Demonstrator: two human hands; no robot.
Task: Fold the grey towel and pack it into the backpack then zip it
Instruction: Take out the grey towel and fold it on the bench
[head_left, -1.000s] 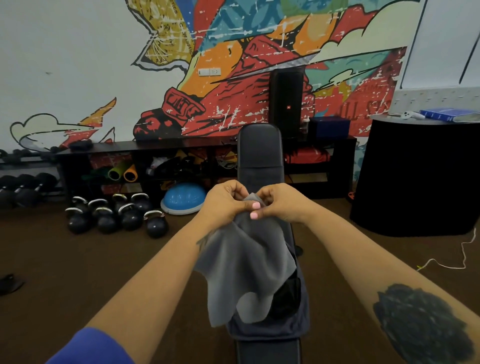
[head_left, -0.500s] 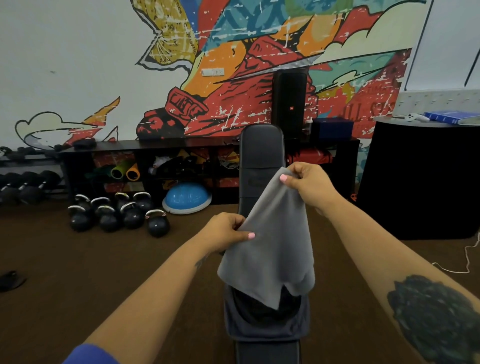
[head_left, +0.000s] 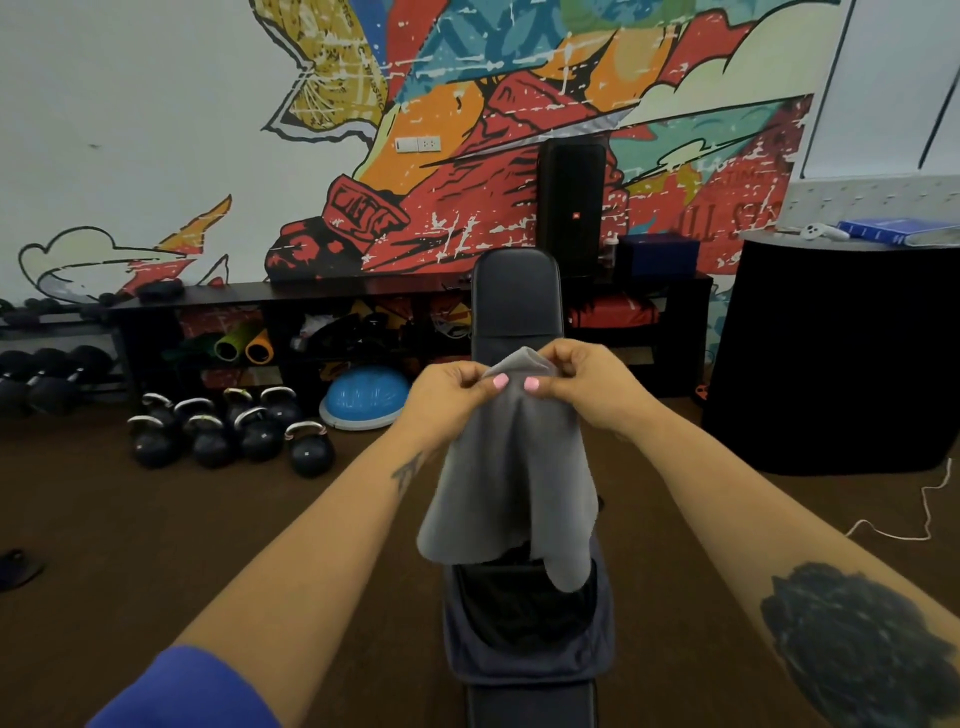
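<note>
Both hands meet in front of the chest, pinching the top edge of the grey towel (head_left: 511, 467) so that it hangs down in soft folds. The left hand (head_left: 451, 397) grips the cloth between thumb and fingers on its side, and the right hand (head_left: 584, 387) does the same just beside it, the two thumbs nearly touching with the fabric bunched between them. The towel's lower edge drapes over the open mouth of the backpack (head_left: 527, 631), which lies on the bench (head_left: 514, 296) directly below; one corner of the cloth dips lowest on the right side, in front of the dark opening. The backpack is dark navy and unzipped, its interior black. The bench runs away from the viewer toward a low black shelf (head_left: 363, 296) against the painted wall. On the brown floor to the left sits a cluster of kettlebells (head_left: 234, 431), and near them a blue balance dome (head_left: 366, 397)
</note>
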